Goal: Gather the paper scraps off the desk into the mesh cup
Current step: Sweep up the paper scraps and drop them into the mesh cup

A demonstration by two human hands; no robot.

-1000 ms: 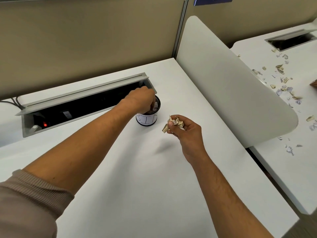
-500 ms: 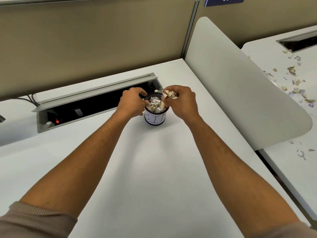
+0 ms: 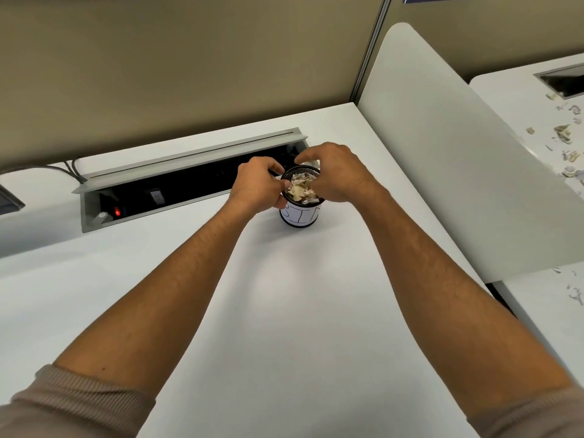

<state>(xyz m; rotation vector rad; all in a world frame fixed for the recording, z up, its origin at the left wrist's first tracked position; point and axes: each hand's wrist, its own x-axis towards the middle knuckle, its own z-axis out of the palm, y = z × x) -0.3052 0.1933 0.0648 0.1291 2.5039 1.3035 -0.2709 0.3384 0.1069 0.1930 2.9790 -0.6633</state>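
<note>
A black mesh cup (image 3: pixel 301 218) with a white label stands on the white desk (image 3: pixel 284 311), just in front of the cable trough. Crumpled beige and white paper scraps (image 3: pixel 301 191) are heaped up to its rim. My left hand (image 3: pixel 257 188) grips the cup's left side, thumb in front and fingers round the back. My right hand (image 3: pixel 336 175) hovers over the cup's right rim with its fingers loosely arched above the heap. I see no scraps pinched in it.
An open cable trough (image 3: pixel 158 192) with a red light runs along the back of the desk. A white curved divider (image 3: pixel 458 159) stands on the right. Beyond it, several scraps (image 3: pixel 565 137) lie scattered on the neighbouring desk. A beige partition closes the back.
My right hand carried a bunch of scraps from mid-desk to the cup and let them drop in; the heap is fuller. My left hand has stayed on the cup.
</note>
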